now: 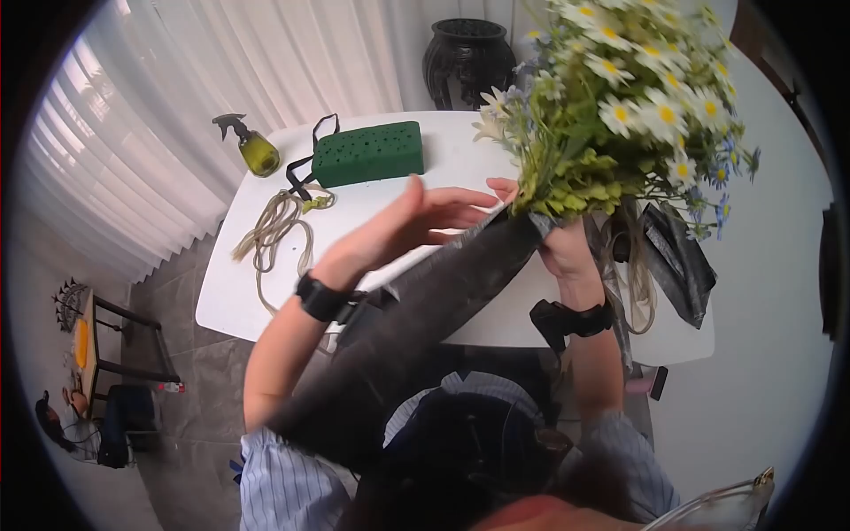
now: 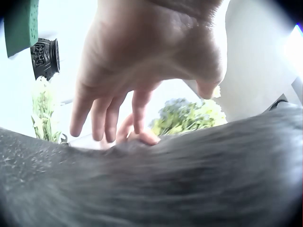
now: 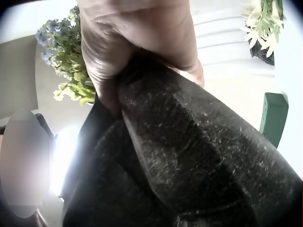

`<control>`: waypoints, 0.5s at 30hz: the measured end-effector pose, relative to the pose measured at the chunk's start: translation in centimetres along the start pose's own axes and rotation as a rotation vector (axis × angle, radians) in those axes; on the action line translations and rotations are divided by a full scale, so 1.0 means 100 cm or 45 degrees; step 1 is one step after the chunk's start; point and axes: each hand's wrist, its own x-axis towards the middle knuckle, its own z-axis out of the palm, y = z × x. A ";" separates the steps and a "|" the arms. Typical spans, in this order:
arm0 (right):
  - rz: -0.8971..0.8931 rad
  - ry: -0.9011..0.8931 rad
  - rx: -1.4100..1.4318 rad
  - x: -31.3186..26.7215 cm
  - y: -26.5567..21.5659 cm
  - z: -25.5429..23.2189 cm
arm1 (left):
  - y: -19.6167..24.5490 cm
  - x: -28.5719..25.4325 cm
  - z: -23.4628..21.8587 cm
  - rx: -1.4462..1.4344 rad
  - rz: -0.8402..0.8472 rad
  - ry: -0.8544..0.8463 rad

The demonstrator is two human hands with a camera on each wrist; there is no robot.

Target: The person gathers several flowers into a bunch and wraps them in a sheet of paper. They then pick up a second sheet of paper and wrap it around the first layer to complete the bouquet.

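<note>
A bouquet of white daisies and small blue flowers [image 1: 655, 106] rises at the upper right, its lower part wrapped in black paper [image 1: 425, 296]. My right hand [image 1: 567, 252] grips the gathered paper just under the leaves; in the right wrist view that hand [image 3: 142, 38] has its thumb and fingers round the paper [image 3: 189, 142]. My left hand [image 1: 412, 221] is beside the wrap with fingers extended. From the left wrist view, the left hand [image 2: 151, 52] hangs over the paper [image 2: 156, 175], fingers spread; whether its fingertips touch is unclear.
On the white table [image 1: 239, 292] are a green foam block [image 1: 367, 152], a black ribbon, a spray bottle [image 1: 257, 150] and raffia strands [image 1: 279, 221]. Dark wrapping [image 1: 682, 265] and more raffia lie at the right. A black pot [image 1: 467, 62] stands behind. Someone sits far left.
</note>
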 end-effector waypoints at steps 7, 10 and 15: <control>-0.102 0.299 -0.034 -0.008 0.020 -0.001 | 0.061 -0.032 -0.029 0.712 -0.365 0.239; -0.098 0.447 -0.117 -0.010 0.018 0.014 | 0.094 -0.066 -0.006 0.797 0.111 0.997; -0.231 0.668 -0.496 -0.005 0.011 0.040 | 0.069 -0.153 0.090 1.165 0.946 1.132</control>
